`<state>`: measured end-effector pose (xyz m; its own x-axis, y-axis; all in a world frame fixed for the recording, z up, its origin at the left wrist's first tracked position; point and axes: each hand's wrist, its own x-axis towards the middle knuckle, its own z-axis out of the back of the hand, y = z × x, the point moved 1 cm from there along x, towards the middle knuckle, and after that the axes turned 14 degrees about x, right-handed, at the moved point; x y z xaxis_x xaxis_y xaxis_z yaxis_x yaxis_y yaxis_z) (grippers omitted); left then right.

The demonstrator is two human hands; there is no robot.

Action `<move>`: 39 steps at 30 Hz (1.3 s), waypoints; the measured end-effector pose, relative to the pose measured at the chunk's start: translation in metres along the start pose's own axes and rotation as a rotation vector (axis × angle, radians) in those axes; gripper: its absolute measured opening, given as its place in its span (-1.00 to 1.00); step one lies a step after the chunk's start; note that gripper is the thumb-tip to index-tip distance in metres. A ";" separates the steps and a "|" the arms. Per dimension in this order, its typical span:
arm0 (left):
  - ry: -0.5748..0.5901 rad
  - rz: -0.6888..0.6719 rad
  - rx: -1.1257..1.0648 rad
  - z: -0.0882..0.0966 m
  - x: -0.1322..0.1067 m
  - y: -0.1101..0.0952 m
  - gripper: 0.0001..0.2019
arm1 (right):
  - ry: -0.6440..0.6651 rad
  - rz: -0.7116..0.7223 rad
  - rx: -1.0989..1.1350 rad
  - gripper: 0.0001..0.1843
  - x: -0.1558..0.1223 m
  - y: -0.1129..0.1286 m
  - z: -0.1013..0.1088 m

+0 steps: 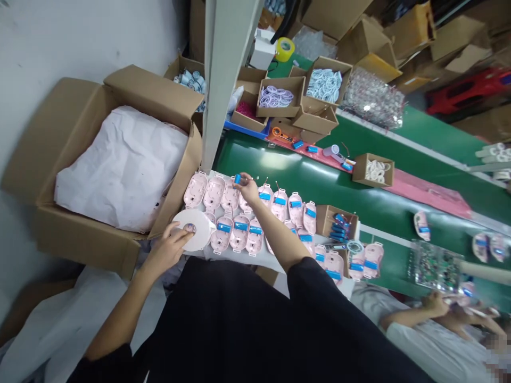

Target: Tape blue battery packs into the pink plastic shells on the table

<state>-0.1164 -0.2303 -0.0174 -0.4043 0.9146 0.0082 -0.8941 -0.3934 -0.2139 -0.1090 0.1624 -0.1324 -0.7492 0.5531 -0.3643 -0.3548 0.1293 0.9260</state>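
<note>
My right hand (248, 187) pinches a small blue battery cell (237, 178) above two rows of pink plastic shells (215, 192) laid out on a white board. Several shells further right carry a blue cell (279, 201); the three at the far left of the back row are bare. My left hand (171, 249) rests closed on a white roll of tape (195, 229) at the left end of the rows.
A big cardboard box (80, 234) with white wrapping stands left. A small box of blue cells (339, 223) sits right of the shells on the green belt (319, 181). Boxes of rings (279, 96) line the back. Another person's hands (439, 306) work at the right.
</note>
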 end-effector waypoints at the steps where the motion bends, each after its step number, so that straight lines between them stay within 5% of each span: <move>1: -0.033 0.036 -0.009 -0.006 -0.005 0.002 -0.47 | 0.024 -0.012 -0.116 -0.37 0.002 -0.009 0.000; 8: -0.149 0.166 -0.077 -0.028 -0.024 0.008 -0.50 | 0.273 -0.031 -0.916 -0.39 0.016 -0.030 -0.004; 14: -0.163 0.217 -0.083 -0.028 -0.031 0.016 -0.54 | 0.385 0.019 -1.061 -0.38 0.014 -0.041 -0.013; 22: -0.220 0.269 -0.075 -0.018 -0.021 0.005 -0.56 | 0.392 -0.021 -0.995 -0.41 0.012 -0.048 -0.013; 27: -0.271 0.211 -0.131 -0.007 -0.002 -0.014 -0.50 | 0.259 -0.028 -0.392 -0.66 -0.003 -0.017 -0.022; 30: -0.307 0.115 -0.152 -0.013 0.014 -0.025 -0.51 | 0.174 0.059 -0.247 -0.76 -0.032 0.006 -0.016; 34: -0.361 0.039 -0.199 -0.041 0.050 -0.043 -0.57 | 0.131 0.071 -0.296 -0.79 -0.085 0.000 0.045; 36: -0.351 0.004 -0.224 -0.053 0.068 -0.061 -0.57 | 0.050 -0.043 -0.411 -0.80 -0.117 -0.015 0.107; 39: -0.330 -0.039 -0.223 -0.063 0.085 -0.099 -0.57 | -0.184 -0.193 -0.583 -0.75 -0.157 -0.031 0.230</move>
<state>-0.0504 -0.1080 -0.0573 -0.4439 0.8345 0.3264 -0.8609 -0.2961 -0.4138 0.1484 0.2612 -0.0810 -0.5517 0.7033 -0.4484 -0.7586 -0.1997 0.6202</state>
